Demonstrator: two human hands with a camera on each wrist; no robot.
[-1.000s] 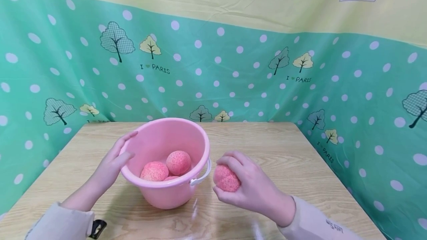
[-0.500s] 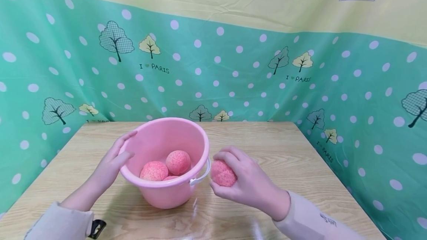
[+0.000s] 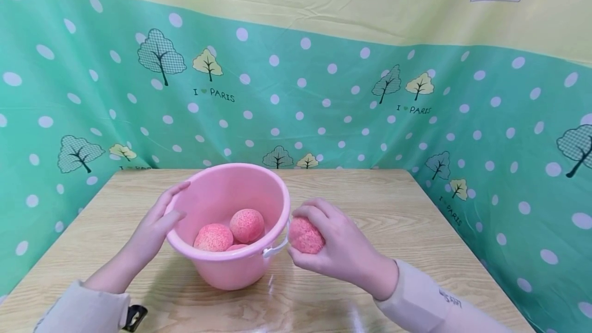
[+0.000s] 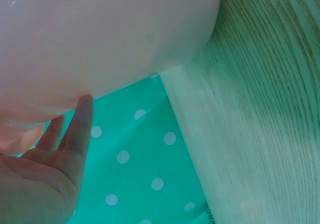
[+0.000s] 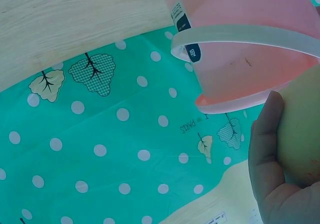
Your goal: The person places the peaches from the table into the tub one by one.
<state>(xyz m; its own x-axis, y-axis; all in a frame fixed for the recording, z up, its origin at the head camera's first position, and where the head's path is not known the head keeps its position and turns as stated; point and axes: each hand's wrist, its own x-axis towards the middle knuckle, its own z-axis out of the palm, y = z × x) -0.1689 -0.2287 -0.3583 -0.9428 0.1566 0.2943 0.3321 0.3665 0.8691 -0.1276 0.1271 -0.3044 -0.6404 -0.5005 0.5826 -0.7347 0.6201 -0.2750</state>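
Observation:
A pink plastic bucket (image 3: 231, 274) stands on the table, its mouth tilted towards me. My left hand (image 3: 152, 227) grips its left rim, the thumb over the edge; in the left wrist view, fingertips (image 4: 86, 101) lie against the outer wall. Inside the bucket are pink speckled peaches, one peach (image 3: 247, 225) at the right and another peach (image 3: 214, 237) at the left, with part of a third peach (image 3: 237, 246) showing between them. To the right of the bucket, my right hand (image 3: 347, 253) holds a peach (image 3: 306, 235), fingers over its top and thumb below, close to the rim.
A white handle (image 3: 273, 252) hangs at the bucket's right side, close to the held peach. The wooden table (image 3: 398, 209) is enclosed by a green dotted cloth (image 3: 324, 132) at the back and sides. A black clip-like piece (image 3: 135, 317) sits by the left sleeve.
My right hand has moved a little left and up with the peach, closer to the bucket. The left hand and the bucket have stayed in place.

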